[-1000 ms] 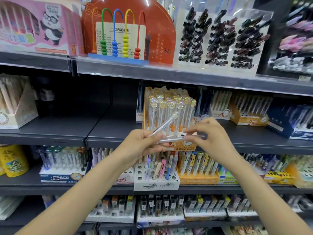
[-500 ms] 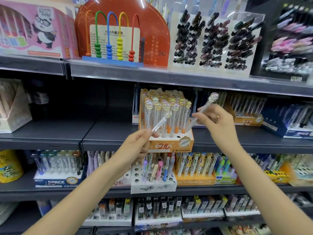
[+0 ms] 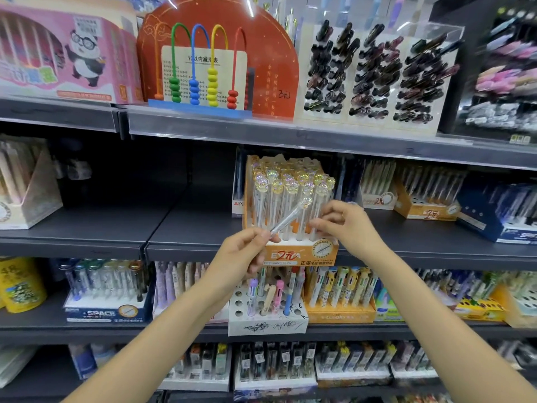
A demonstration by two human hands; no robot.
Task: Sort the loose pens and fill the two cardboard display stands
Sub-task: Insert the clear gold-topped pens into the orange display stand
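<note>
While your left hand (image 3: 241, 254) pinches the loose pen (image 3: 287, 218) low on its barrel | right hand (image 3: 345, 225) fingers pinch a pen seated in the orange stand (image 3: 299, 251) | light, stiff, slick; knob top likely fragile, grip mid-barrel.

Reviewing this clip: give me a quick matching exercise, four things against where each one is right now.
Things:
1. clear pen
2. orange stand
3. abacus
4. white stand

Places:
A. top shelf
B. shelf below the hands
C. pinched in the left hand
D. middle shelf, right hand at its front pens

Pairs: 1-C, 2-D, 3-A, 4-B
</note>
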